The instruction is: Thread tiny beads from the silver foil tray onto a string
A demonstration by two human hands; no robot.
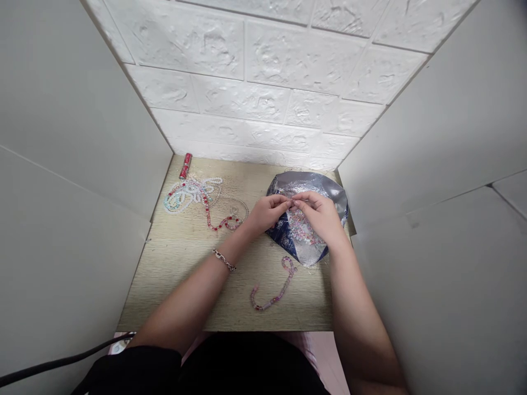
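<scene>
My left hand [268, 211] and my right hand [316, 213] meet fingertip to fingertip over a silver-lined bag [304, 184] with a dark blue patterned outside. Both are closed in a pinch. What sits between the fingertips is too small and too covered to make out. Loose pink, orange and clear beads [303, 227] lie in the bag under my right hand. A strand of pink and purple beads [284, 291] curves on the table in front of the bag, its upper end looped.
Strands of white and pale blue beads [185, 197] lie heaped at the left, with a red bead strand [209, 219] trailing right. A red cylinder [186, 166] lies behind them. Grey panels flank the wooden table [185, 258]; a white brick-patterned wall [247, 99] rises behind.
</scene>
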